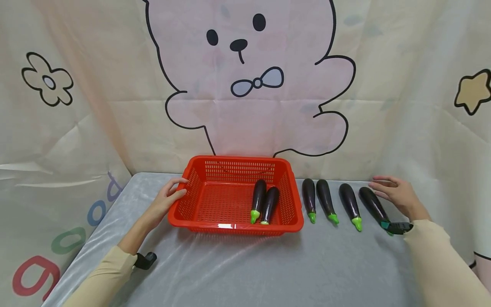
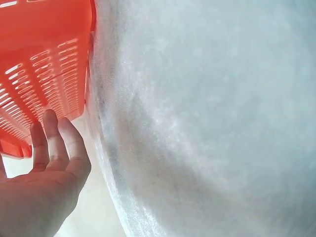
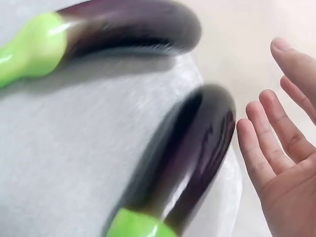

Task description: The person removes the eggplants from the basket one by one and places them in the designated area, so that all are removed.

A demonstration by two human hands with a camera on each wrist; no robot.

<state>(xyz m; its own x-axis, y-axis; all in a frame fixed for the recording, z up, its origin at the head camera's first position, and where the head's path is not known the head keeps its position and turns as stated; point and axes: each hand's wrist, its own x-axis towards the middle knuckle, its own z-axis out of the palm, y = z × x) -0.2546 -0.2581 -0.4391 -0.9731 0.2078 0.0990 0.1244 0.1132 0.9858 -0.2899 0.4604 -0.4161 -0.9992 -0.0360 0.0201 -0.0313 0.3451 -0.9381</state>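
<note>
A red plastic basket [image 1: 234, 227] stands on the grey cloth, with two dark purple eggplants lying at its right side, one of them this eggplant [image 1: 258, 196]. My left hand [image 1: 165, 199] is at the basket's left rim; in the left wrist view its fingers [image 2: 54, 143] extend loosely along the slotted outer wall. To the right of the basket several eggplants lie in a row, green stems toward me. Beside the rightmost eggplant [image 1: 372, 202], my right hand [image 1: 399, 194] holds nothing, its fingers spread near the rounded end. The right wrist view shows those fingertips [image 3: 244, 126] right by the eggplant's skin.
A grey plush cloth [image 1: 245, 273] covers the table. Behind it hangs a pale curtain [image 1: 383, 85] with a printed bear, close to the table's back edge. Other eggplants [image 1: 349, 202] lie between the basket and my right hand.
</note>
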